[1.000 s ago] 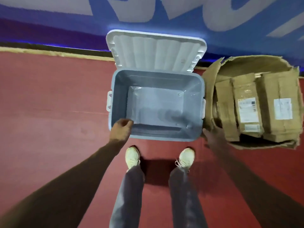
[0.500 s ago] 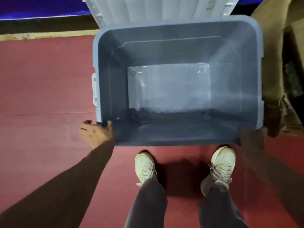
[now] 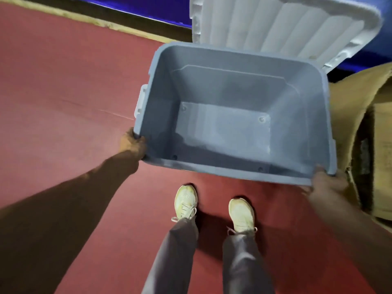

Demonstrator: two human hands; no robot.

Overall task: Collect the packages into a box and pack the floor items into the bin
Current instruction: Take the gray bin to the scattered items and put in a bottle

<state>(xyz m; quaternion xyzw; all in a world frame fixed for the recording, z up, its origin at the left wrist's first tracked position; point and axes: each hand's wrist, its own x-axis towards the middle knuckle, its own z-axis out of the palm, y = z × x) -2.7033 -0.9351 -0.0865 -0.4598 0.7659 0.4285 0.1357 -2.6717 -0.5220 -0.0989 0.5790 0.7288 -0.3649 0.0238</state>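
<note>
A grey-blue plastic bin (image 3: pixel 324 115) stands empty on the red floor in front of my feet, turned a little askew. Its white ribbed lid (image 3: pixel 275 24) stands open behind it. My left hand (image 3: pixel 132 143) grips the bin's near left corner, fingers curled over the rim. My right hand (image 3: pixel 326 185) grips the near right corner. A torn cardboard box (image 3: pixel 347 107) sits right of the bin, touching it, with brown packages (image 3: pixel 381 158) inside, cut off by the frame edge.
Red floor (image 3: pixel 63 92) stretches to the left and behind my two pale shoes (image 3: pixel 185 200). A yellowish strip and a blue wall (image 3: pixel 148 7) run along the far edge, close behind the lid.
Both hands have closed on the bin's near corners. The bin now sits rotated, its near right corner closer to me. The view has swung left, cutting off the cardboard box.
</note>
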